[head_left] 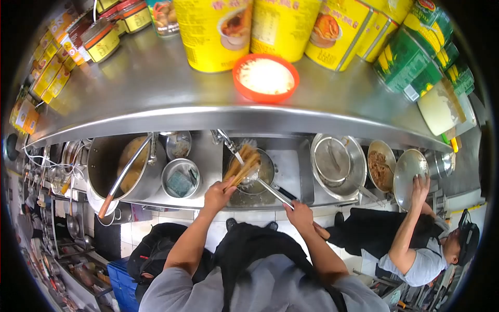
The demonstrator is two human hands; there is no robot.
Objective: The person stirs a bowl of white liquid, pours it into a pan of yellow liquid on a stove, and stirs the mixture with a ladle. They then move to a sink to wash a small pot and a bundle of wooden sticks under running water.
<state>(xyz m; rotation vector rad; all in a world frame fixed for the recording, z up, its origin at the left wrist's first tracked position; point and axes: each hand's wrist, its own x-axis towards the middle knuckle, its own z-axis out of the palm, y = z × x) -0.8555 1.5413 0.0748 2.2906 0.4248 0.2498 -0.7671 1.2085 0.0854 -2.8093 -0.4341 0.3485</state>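
Note:
My left hand (218, 195) grips a pair of long wooden chopsticks (242, 166) whose tips reach into a metal strainer ladle (260, 171). My right hand (299, 210) holds the long handle (278, 193) of that ladle. The ladle hangs over a square cooking well (296, 166) sunk in the steel counter. What lies in the ladle is too small to make out.
A big stockpot (112, 166) with a wooden-handled ladle stands left, small metal bowls (179, 178) beside it. A round basin with a strainer (338, 164) sits right. A co-worker (416, 244) at right touches a lid. The shelf above holds yellow tins and an orange bowl (265, 78).

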